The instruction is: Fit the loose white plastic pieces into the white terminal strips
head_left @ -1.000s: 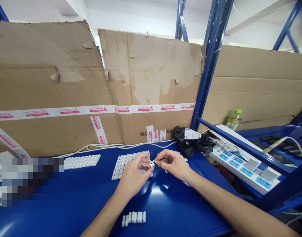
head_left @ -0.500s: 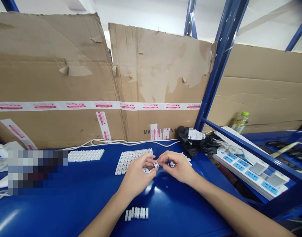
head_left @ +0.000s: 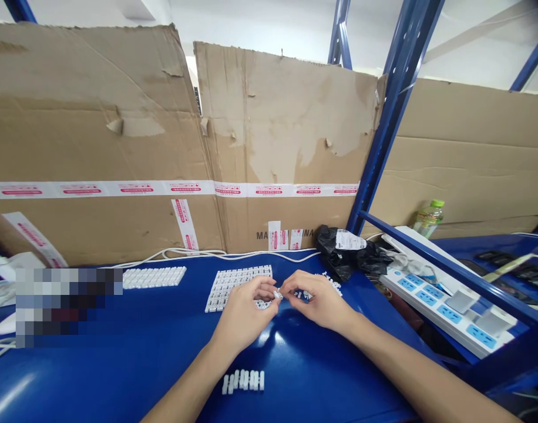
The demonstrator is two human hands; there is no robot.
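Three cardboard sheets (head_left: 278, 117): big, brown and torn in spots, standing across the top of the frame.
Blue table (head_left: 97, 376): fills the bottom of the frame.
Blue metal shelf post (head_left: 394, 117): goes up just right of the middle.
Red and white tape (head_left: 101, 188): one long band across the cardboard sheets.
Power strip (head_left: 445, 302): white with blue sockets, at the right side of the frame.
Black plastic bag (head_left: 339, 252): lumpy, on the far edge of the table, just left of the power strip.
White plastic grid (head_left: 238, 288): many small pieces joined in rows, on the table in the middle of the frame.
Left hand (head_left: 242, 311): lies just over the lower right corner of the white plastic grid, fingers pinching.
Right hand (head_left: 319, 299): comes in from the lower right, fingers pinching.
White plastic strip (head_left: 154, 277): on the table, left of the white plastic grid.
Short white row (head_left: 243, 380): on the table near the bottom edge of the frame, between the arms.
Small white piece (head_left: 276, 294): held between the fingertips of both hands, in the middle of the frame.
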